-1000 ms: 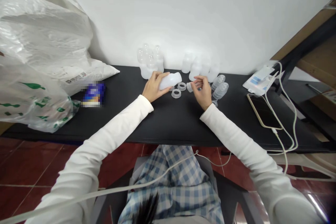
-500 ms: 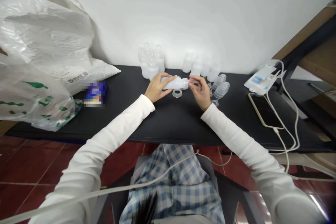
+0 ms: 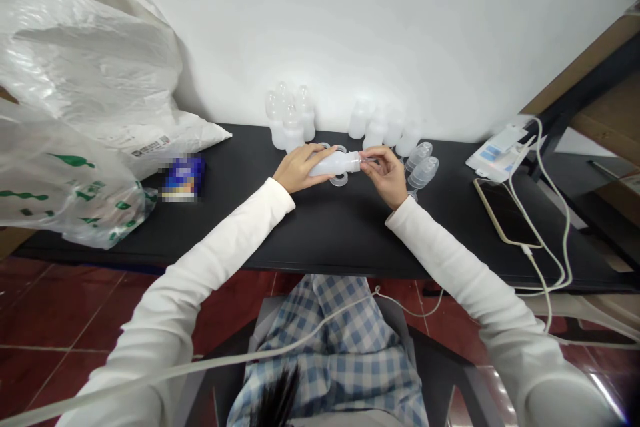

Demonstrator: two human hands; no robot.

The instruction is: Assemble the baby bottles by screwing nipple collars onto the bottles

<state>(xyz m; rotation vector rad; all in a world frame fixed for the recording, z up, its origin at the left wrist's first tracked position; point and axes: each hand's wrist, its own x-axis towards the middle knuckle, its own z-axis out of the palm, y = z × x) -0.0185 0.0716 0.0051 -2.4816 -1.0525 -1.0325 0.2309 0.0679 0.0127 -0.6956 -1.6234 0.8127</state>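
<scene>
Over the black desk (image 3: pixel 340 233), the left hand (image 3: pixel 295 169) is gripping a sideways white bottle (image 3: pixel 334 163), probably light, smooth and slightly squeezable, best held round its body, while the right hand's (image 3: pixel 387 175) fingers are pinching a clear piece (image 3: pixel 369 161) at its mouth.

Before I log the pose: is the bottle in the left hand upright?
No, the left hand holds the bottle sideways, neck toward the right hand.

Rings (image 3: pixel 339 183) part-hidden behind bottle (image 3: pixel 333 163); bag (image 3: pixel 100 67) cropped at left
</scene>
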